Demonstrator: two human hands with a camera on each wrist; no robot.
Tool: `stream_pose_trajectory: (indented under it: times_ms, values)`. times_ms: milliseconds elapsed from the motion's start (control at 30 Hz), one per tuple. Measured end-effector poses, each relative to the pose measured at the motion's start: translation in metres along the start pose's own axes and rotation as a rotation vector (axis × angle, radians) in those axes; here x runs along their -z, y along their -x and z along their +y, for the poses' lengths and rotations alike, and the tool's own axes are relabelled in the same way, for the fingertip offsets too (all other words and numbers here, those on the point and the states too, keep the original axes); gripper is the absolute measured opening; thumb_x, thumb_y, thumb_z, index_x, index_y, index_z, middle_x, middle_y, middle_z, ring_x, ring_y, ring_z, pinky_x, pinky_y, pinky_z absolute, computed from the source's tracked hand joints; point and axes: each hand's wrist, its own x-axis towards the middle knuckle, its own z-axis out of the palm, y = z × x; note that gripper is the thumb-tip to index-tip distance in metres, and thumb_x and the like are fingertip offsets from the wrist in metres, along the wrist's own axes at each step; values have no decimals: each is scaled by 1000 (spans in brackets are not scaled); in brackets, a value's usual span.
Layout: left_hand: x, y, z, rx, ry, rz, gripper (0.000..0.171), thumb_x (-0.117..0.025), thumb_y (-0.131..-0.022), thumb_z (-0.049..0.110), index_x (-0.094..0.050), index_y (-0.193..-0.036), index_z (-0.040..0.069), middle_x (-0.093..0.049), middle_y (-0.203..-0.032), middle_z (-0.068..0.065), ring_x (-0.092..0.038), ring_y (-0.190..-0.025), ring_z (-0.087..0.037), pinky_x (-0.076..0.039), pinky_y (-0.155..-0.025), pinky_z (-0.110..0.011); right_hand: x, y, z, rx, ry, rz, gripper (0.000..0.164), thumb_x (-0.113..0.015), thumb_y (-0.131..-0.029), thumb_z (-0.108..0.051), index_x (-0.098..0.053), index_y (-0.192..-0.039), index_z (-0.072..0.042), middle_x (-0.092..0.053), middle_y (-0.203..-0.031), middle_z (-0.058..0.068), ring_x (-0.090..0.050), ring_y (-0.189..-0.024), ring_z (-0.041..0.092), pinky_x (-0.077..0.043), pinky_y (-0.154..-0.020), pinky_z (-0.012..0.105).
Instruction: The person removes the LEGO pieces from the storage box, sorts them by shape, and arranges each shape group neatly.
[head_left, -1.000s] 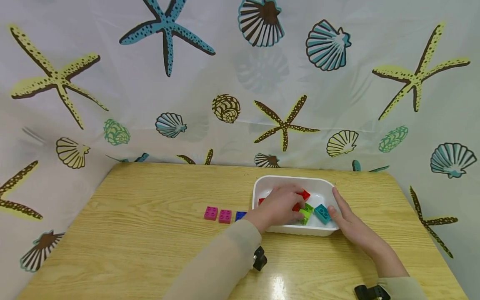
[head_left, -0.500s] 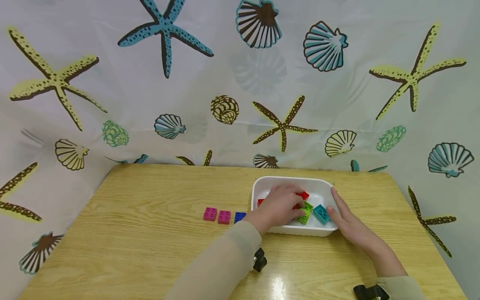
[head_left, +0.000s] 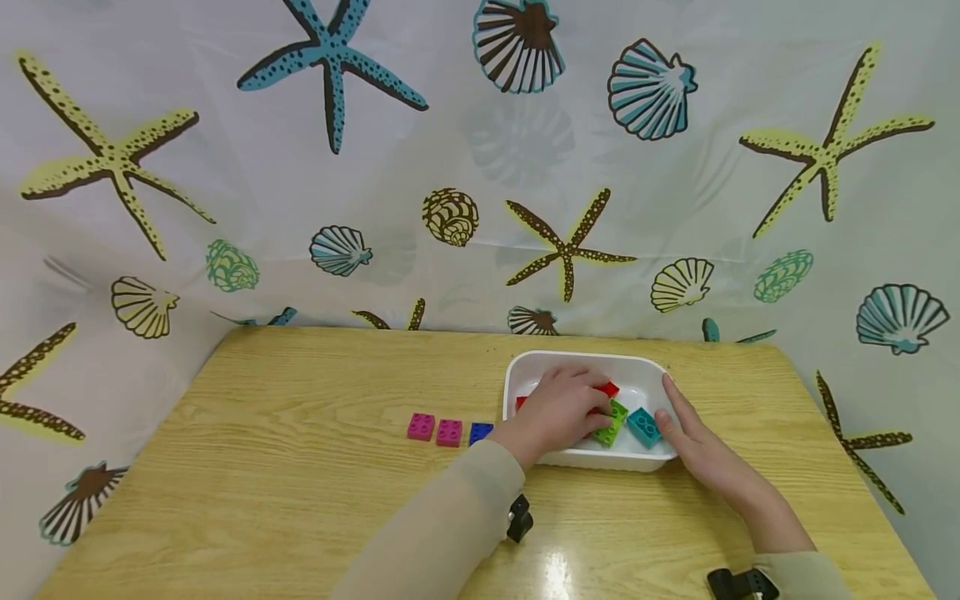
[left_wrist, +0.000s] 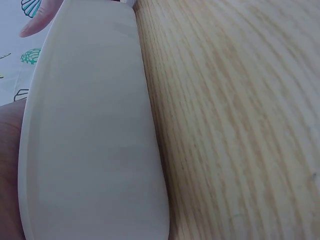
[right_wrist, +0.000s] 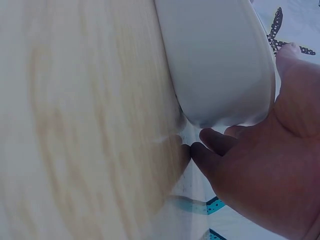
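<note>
My left hand (head_left: 562,408) reaches over the near rim into a white plastic bin (head_left: 585,460). Its bent fingers are among toy building bricks, beside a lime green brick (head_left: 611,422); whether they pinch a brick is hidden under the hand. Red bricks (head_left: 612,389) show around the fingers, and a teal brick (head_left: 643,427) lies at the bin's right side. My right hand (head_left: 708,454) grips the bin's right end, thumb at the rim and fingers around the outside. In the right wrist view, fingertips (right_wrist: 212,140) curl by the bin's lower edge.
Left of the bin, two pink bricks (head_left: 435,429) and a blue brick (head_left: 481,432) lie in a row on the wooden table (head_left: 262,467). The blue one is partly covered by my left arm. A shell-and-starfish patterned cloth (head_left: 420,167) hangs behind the table.
My left fingers have shifted slightly within the bin, and the lime green brick beside them has moved and turned a little. My right hand stays on the bin's end.
</note>
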Motion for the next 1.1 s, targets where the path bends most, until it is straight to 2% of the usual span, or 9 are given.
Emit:
stream_pose_trajectory:
  times_ms: [167, 400, 733, 1100]
  values:
    - [1, 0, -1, -15, 32, 18, 13, -70, -95, 39, -75, -106, 34, -56, -142, 6, -37, -141, -21, -23, -120, -44, 1, -1, -2, -8, 6, -1, 68, -32, -109, -49, 8, -161, -34, 9, -168, 16, 7, -150, 47, -5, -111, 75]
    - [1, 0, -4, -20, 70, 8, 15, -72, -93, 40, -75, -106, 33, -55, -143, 6, -36, -141, -19, -23, -120, -43, 1, -2, -4, -5, 11, -4, 67, -33, -110, -45, 9, -161, -33, 9, -167, 18, 6, -149, 49, -6, -109, 77]
    - [1, 3, -6, -31, 63, -38, 38, -82, -81, 48, -75, -115, 33, -50, -149, 5, -32, -145, -23, -21, -120, -47, 0, -2, -2, -8, 14, -3, 67, -29, -109, -51, 9, -161, -35, 9, -168, 16, 8, -150, 47, -4, -110, 75]
    - [1, 1, -3, -24, 28, -62, 45, -86, -78, 43, -72, -120, 34, -51, -147, 6, -32, -144, -22, -22, -119, -50, 0, 0, -2, 0, 17, 0, 68, -30, -109, -51, 10, -161, -34, 10, -168, 14, 8, -150, 46, -3, -111, 75]
